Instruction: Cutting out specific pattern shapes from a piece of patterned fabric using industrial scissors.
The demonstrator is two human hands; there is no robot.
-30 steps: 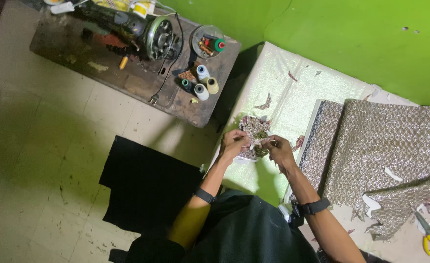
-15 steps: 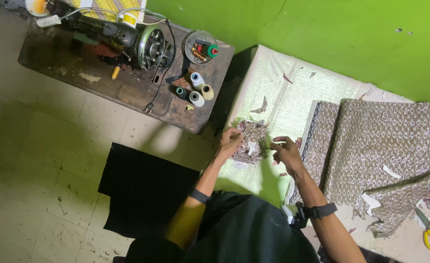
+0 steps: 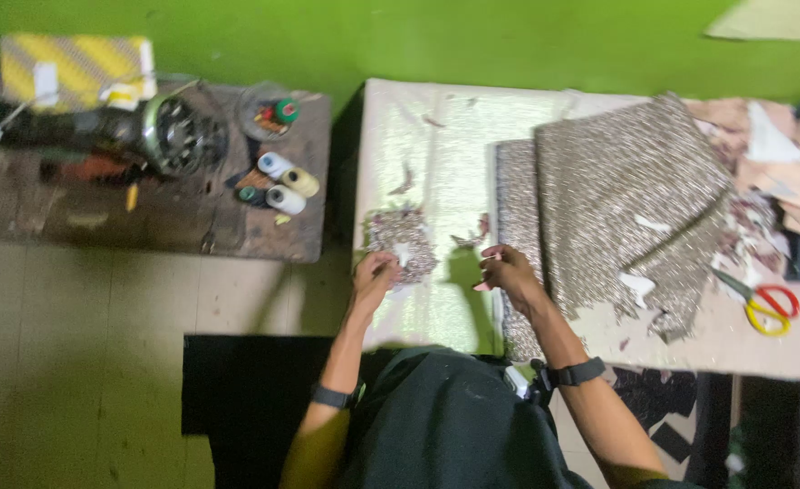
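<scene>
scissors (image 3: 762,306): 1 | thread spools (image 3: 284,186): 4 | sewing machine (image 3: 101,136): 1 | wristbands (image 3: 577,372): 2

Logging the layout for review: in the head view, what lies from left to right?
Sewing machine → thread spools → small fabric scrap pile at the left hand → right hand → folded patterned fabric → scissors.

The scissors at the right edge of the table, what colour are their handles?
On the scissors, one handle is red and the other yellow, seen in the head view.
</scene>
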